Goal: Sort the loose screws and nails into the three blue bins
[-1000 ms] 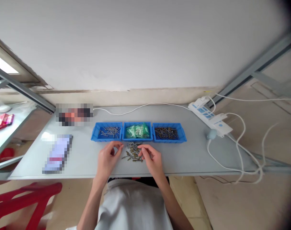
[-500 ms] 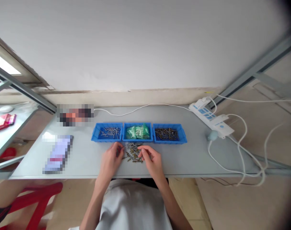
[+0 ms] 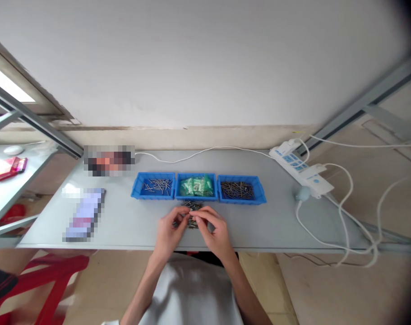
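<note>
My left hand [image 3: 172, 228] and my right hand [image 3: 214, 228] meet at the fingertips, both closed in a pinch. A tiny bit of something pale shows between them, too small to name. Directly beneath lies a loose pile of metal screw-like pieces [image 3: 191, 205], partly covered by my fingers. Just behind, three blue trays stand side by side. The left tray [image 3: 153, 196] holds thin silvery screws or nails [image 3: 162, 184]. In the middle tray [image 3: 196, 197] are small pale pieces in green plastic [image 3: 196, 185]. Darker, brownish screws [image 3: 237, 189] fill the right tray [image 3: 262, 195].
A blurred-out phone-like object [image 3: 85, 214] lies at the left, with another blurred item [image 3: 109, 161] behind it. A white power strip [image 3: 300, 167] with plugs and loose cables [image 3: 340, 212] occupies the right side. A person's leg and a red stool [image 3: 46, 280] are at lower left.
My left hand has moved right, from the pile's left side to meet my right hand over it. My right thumb and fingers have drawn together. The view has shifted slightly.
</note>
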Demonstrator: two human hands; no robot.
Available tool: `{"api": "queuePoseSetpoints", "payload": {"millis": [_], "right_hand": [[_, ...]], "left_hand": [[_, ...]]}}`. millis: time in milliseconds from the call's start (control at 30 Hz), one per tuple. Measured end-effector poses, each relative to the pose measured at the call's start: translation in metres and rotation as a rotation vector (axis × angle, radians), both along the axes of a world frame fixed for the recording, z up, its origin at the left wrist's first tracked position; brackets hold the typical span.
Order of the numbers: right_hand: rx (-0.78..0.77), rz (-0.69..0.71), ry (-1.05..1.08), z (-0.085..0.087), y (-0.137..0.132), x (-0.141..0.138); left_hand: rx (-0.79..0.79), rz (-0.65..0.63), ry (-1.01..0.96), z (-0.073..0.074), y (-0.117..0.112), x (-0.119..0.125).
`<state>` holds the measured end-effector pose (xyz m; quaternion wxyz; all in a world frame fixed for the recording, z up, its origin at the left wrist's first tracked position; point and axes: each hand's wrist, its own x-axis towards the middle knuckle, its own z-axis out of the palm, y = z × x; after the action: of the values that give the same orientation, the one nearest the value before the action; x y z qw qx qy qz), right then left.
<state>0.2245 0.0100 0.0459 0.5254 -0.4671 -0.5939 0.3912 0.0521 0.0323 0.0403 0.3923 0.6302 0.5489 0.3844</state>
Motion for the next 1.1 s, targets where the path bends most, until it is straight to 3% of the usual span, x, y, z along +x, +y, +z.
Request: {"api": "queuePoseSetpoints", "payload": {"millis": [200,867,1000,1100], "right_hand": [[-0.021,-0.036,0.042,-0.002,0.001,0.001],[-0.123,-0.096,0.084,-0.011,0.003,0.001],[-0.146,-0.103,0.084,-0.014,0.003,0.002],[-0.161,-0.120,0.090,-0.017,0.003,0.001]], "left_hand": [[-0.056,0.090,-0.120,-0.004,0.007,-0.008],[-0.024,0.021,-0.065,-0.003,0.008,-0.006],[0.006,0.103,-0.126,-0.002,0.006,-0.007],[0.075,0.199,-0.219,0.008,0.014,-0.014]]}}
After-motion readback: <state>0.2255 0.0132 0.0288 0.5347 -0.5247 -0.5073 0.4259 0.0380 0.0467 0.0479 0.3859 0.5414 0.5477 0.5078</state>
